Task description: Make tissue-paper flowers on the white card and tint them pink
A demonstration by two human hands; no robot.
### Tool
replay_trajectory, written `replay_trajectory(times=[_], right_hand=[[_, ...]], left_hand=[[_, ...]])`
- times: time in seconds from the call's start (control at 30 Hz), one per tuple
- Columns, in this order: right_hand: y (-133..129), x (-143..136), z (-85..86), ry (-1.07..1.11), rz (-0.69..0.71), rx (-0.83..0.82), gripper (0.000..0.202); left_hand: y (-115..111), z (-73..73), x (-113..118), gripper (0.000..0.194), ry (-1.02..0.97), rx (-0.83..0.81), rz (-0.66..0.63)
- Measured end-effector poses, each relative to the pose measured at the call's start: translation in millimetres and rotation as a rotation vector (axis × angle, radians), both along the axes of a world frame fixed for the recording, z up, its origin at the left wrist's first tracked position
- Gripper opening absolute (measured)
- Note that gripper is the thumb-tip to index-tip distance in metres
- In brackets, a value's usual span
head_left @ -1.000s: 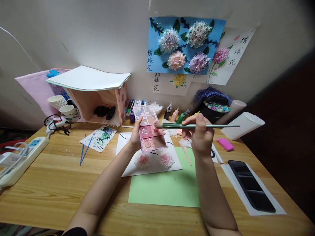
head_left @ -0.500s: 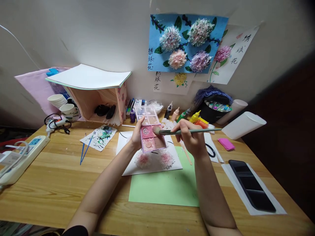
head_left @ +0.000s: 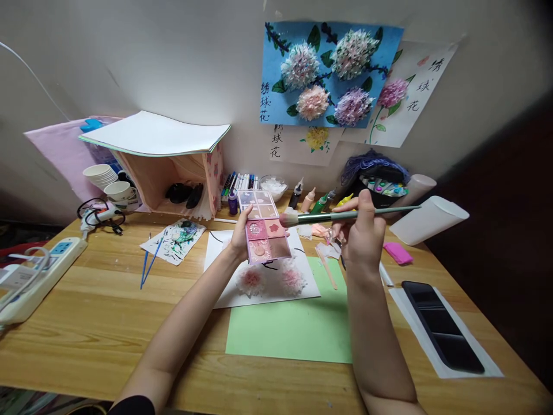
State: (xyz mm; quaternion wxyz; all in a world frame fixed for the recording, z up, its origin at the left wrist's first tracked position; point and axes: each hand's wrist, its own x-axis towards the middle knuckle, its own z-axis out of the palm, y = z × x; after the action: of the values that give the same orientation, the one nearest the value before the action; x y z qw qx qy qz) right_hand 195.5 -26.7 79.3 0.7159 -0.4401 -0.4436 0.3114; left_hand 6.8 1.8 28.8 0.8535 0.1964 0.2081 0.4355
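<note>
My left hand point(head_left: 241, 237) grips an opened makeup palette point(head_left: 268, 248) by its left side, its pink pans facing up and its lid tilted back. In my right hand point(head_left: 362, 236) is a green-handled makeup brush point(head_left: 334, 217), held nearly level. The soft bristle tip lies at the palette's right edge; whether it touches there I cannot tell. Beneath the palette is a white sheet of paper point(head_left: 228, 297) bearing two fluffy pink-and-white paper flowers, the left flower point(head_left: 250, 279) and the right flower point(head_left: 292, 278). The palette hides part of the sheet's upper area.
Under the white sheet lies green paper point(head_left: 285, 334). Thin blue brushes point(head_left: 151, 262) and a paint-smeared paper point(head_left: 177, 242) sit left. Paint bottles point(head_left: 307, 200) and a bowl of white scraps point(head_left: 273, 185) stand behind. A black phone point(head_left: 443, 325) rests right, a power strip point(head_left: 47, 279) left.
My right hand has moved right and slightly up with the brush, lifting its bristles from the pink pans to the palette's edge. The palette, in my left hand, has barely shifted.
</note>
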Motion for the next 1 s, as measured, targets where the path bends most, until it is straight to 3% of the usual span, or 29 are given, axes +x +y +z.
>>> replay_trajectory(times=[0.17,0.33,0.5,0.77,1.0], right_hand=[[20.1,4.5,-16.8,0.138,0.084,-0.248,0.051],[27.9,0.4,-28.0,0.118,0.155,-0.367,0.049],[28.0,-2.1,-32.3,-0.018,0.105,-0.297,0.046],[25.7,-4.6,-38.0,-0.335,-0.112,-0.110,0.046],[11.8,-6.2,-29.2,-0.540,-0.069,0.031,0.039]], left_hand=[[-0.9,1.7,0.1,0.054,-0.044,0.016,-0.020],[-1.0,1.6,-0.4,0.058,-0.053,0.001,-0.088],[1.7,-2.8,0.1,0.058,-0.001,0.031,-0.047],[2.4,-3.7,3.3,0.061,0.130,0.030,-0.022],[4.4,-9.8,3.2,0.057,0.149,0.028,-0.011]])
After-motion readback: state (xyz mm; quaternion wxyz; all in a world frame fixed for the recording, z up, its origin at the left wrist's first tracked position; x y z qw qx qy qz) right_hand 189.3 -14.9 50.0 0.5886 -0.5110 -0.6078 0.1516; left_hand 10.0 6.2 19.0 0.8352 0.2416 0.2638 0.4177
